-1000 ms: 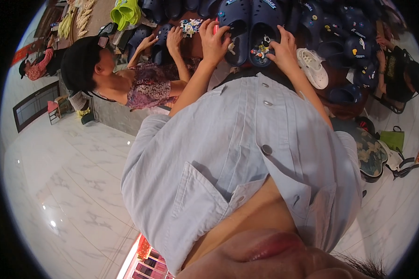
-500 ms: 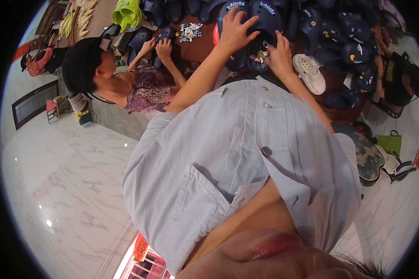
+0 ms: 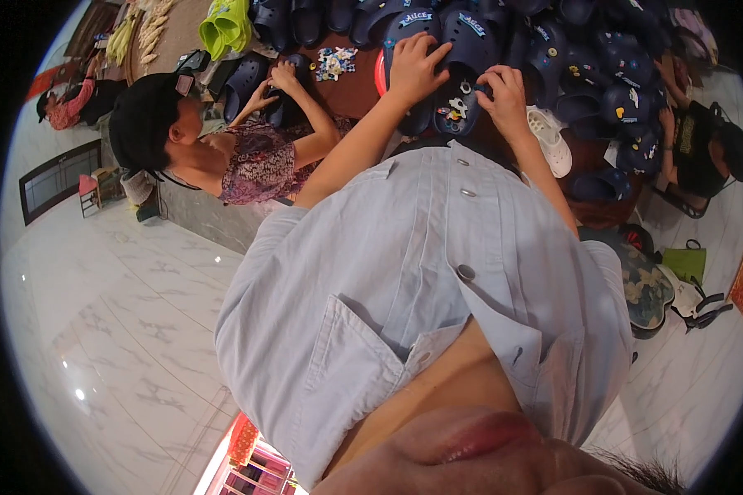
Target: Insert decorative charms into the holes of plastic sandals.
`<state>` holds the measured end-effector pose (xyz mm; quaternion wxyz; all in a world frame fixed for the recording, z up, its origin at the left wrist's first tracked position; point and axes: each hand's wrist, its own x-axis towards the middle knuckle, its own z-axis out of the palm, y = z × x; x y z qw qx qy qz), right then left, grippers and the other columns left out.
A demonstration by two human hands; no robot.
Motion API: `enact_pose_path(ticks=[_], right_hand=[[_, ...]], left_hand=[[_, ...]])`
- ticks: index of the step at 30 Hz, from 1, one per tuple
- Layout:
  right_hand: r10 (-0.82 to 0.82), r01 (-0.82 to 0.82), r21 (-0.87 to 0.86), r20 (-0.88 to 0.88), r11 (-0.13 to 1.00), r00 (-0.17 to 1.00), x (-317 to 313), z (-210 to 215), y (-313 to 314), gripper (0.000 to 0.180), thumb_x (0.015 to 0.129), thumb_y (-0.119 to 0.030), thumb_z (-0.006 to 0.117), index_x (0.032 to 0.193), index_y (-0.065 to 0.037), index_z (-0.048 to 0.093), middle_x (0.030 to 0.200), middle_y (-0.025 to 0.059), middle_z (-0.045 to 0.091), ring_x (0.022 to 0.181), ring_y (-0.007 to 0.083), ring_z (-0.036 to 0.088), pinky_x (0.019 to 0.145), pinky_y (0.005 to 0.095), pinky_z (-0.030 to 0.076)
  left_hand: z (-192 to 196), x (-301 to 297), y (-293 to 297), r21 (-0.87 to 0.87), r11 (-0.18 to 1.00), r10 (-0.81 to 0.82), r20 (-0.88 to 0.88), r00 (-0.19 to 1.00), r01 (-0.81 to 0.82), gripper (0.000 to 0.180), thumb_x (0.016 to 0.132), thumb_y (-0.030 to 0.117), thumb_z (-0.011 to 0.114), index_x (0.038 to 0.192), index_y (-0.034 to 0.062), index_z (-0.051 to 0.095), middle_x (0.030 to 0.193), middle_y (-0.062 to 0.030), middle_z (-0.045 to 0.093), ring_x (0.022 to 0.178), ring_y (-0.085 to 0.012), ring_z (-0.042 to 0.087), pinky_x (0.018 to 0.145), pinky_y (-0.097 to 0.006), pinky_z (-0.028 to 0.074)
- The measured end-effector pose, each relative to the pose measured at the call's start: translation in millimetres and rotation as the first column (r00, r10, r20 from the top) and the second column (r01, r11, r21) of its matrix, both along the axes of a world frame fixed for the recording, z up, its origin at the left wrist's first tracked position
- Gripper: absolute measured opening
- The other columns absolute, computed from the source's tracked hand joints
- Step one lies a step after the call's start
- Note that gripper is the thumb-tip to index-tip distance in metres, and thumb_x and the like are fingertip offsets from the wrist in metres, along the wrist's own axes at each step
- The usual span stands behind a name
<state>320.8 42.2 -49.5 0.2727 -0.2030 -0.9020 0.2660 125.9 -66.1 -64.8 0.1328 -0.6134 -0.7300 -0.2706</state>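
Note:
A pair of dark blue clogs (image 3: 469, 45) with light-blue badges on their toes lies in front of me. My left hand (image 3: 419, 73) rests on the left clog, its fingers spread over the upper. Small colourful charms (image 3: 454, 110) lie in the heel part of the right clog. Just right of those charms is my right hand (image 3: 504, 97), thumb and forefinger drawn together in a pinch. Whatever sits between these fingertips is too small to make out. A white clog (image 3: 548, 142) lies beyond my right wrist.
Several more dark blue clogs (image 3: 623, 66) crowd the brown table (image 3: 338, 92). A pile of small charms (image 3: 336, 63) and lime-green clogs (image 3: 224, 29) lie to the left. One person in a black cap (image 3: 149, 115) works at my left; another (image 3: 702, 136) sits at the far right.
My right hand has come away from the charms, its fingers curling into a pinch. My left hand has shifted slightly on the clog. The person at left has raised one hand.

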Motion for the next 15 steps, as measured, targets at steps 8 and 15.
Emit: enact_pose_path(ticks=[8, 15], right_hand=[[0.044, -0.049, -0.057, -0.097, 0.997, 0.994, -2, 0, 2, 0.023, 0.067, -0.002, 0.075, 0.087, -0.007, 0.066, 0.102, 0.0064, 0.058, 0.099, 0.0279, 0.053, 0.083, 0.0363, 0.047], [0.144, -0.148, -0.101, -0.046, 0.984, 0.988, -1, -7, 12, 0.018, 0.069, -0.004, 0.073, 0.085, -0.007, 0.066, 0.101, 0.0059, 0.059, 0.096, 0.0264, 0.054, 0.081, 0.0363, 0.047]], left_hand=[[0, 2, 0, 0.017, 1.000, -0.008, 0.026, 1.000, 0.007, 0.053, 0.063, 0.027, 0.077, 0.114, 0.0189, 0.068, 0.109, -0.0065, 0.059, 0.115, -0.0264, 0.053, 0.096, -0.045, 0.038], [0, 2, 0, 0.024, 1.000, -0.003, 0.026, 1.000, 0.002, 0.051, 0.063, 0.026, 0.076, 0.113, 0.0186, 0.068, 0.107, -0.0057, 0.059, 0.114, -0.0263, 0.053, 0.096, -0.044, 0.039]])
